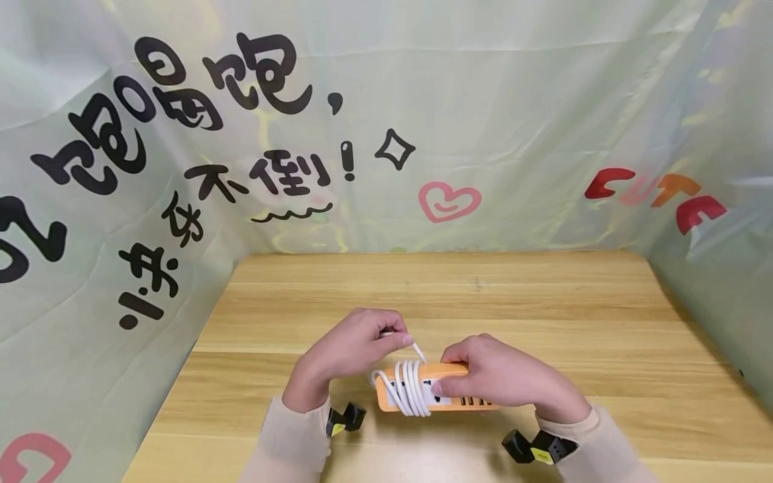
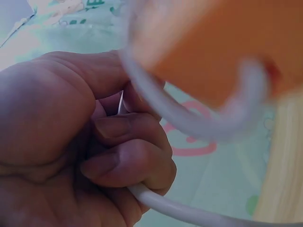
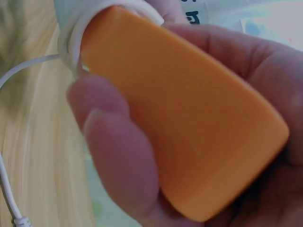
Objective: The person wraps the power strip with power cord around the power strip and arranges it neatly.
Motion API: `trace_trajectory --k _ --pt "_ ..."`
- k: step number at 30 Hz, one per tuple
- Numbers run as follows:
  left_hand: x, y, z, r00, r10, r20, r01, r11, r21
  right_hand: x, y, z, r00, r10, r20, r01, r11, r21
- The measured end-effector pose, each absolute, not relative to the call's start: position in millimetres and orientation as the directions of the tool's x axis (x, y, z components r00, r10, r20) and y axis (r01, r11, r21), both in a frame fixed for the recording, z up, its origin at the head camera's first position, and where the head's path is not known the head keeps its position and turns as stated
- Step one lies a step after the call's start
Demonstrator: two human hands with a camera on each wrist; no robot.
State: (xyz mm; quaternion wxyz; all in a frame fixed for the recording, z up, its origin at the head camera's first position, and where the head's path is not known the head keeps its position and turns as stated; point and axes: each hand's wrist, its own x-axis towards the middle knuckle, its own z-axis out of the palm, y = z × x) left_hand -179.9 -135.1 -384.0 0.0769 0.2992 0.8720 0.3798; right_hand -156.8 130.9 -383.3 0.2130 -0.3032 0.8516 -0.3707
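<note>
An orange power strip (image 1: 445, 369) with white socket faces and a row of USB ports is held above the table. Its white cord (image 1: 413, 389) wraps the left part of the strip in several turns. My right hand (image 1: 498, 372) grips the right end, thumb across the front face and fingers behind; in the right wrist view the plain orange back of the power strip (image 3: 184, 113) shows between thumb and fingers. My left hand (image 1: 362, 342) pinches the cord just above the coils, and in the left wrist view its curled fingers enclose the cord (image 2: 184, 213).
A loose length of cord (image 3: 4, 182) trails beside the strip over the wooden table (image 1: 302, 288), ending in a white fitting (image 3: 22, 221). Printed cloth walls (image 1: 513, 134) enclose the table at the back and sides. A small black camera (image 1: 353, 417) sits on each wrist.
</note>
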Motion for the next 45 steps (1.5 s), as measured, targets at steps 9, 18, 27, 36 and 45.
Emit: trace_trajectory --k 9,18,27,36,45 --pt "-171 -129 -377 -0.818 0.568 0.094 0.475 0.572 0.669 -159 127 -386 -0.834 -0.540 -0.109 -0.332 0.650 -0.683" --pt "-166 -118 -377 -0.862 0.499 0.089 0.390 0.542 0.744 -159 121 -383 -0.916 -0.390 -0.096 -0.234 0.712 -0.662" --pt "-164 -110 -378 -0.876 0.473 0.097 0.357 0.498 0.791 -161 120 -384 -0.949 -0.309 -0.057 -0.184 0.694 -0.696" --pt "-162 -103 -379 -0.857 0.494 0.148 0.394 0.443 0.805 -163 120 -382 -0.979 -0.202 -0.038 -0.102 0.635 -0.765" --pt "-161 -99 -378 -0.938 0.323 0.128 0.272 0.452 0.850 -162 119 -382 -0.980 -0.192 -0.057 -0.031 0.425 -0.905"
